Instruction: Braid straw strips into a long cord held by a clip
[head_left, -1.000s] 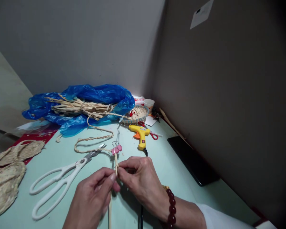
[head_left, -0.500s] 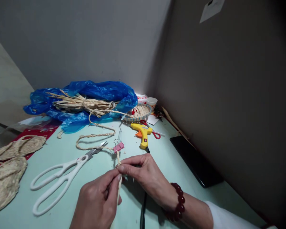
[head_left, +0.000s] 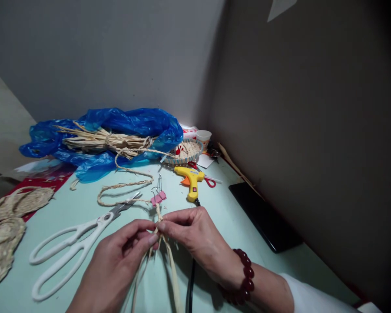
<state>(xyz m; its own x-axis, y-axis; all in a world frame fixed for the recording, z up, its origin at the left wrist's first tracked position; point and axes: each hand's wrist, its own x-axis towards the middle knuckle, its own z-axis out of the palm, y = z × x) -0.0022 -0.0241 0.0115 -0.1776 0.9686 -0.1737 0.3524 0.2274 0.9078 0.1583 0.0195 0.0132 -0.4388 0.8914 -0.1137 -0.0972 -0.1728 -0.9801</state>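
My left hand (head_left: 117, 265) and my right hand (head_left: 195, 237) meet fingertip to fingertip over the pale green table (head_left: 231, 226). Both pinch pale straw strands (head_left: 169, 265) at the end of a braided straw cord (head_left: 124, 186). Below my fingers the strands fan apart toward me. A pink binder clip (head_left: 158, 198) grips the cord just beyond my fingertips. The cord loops back to a straw bundle (head_left: 104, 141) on a blue plastic bag (head_left: 130, 124). A dark red bead bracelet (head_left: 244, 274) circles my right wrist.
Large white scissors (head_left: 74, 243) lie left of my hands. A yellow glue gun (head_left: 190, 178) with a black cable, red scissors and a small woven basket (head_left: 187, 152) sit behind. A black phone (head_left: 263, 217) lies right, by the wall. Woven straw pieces (head_left: 6, 226) rest far left.
The loose strands have separated and now fan out below my fingers. My left hand has shifted left and lower; the right hand still pinches at the same spot.
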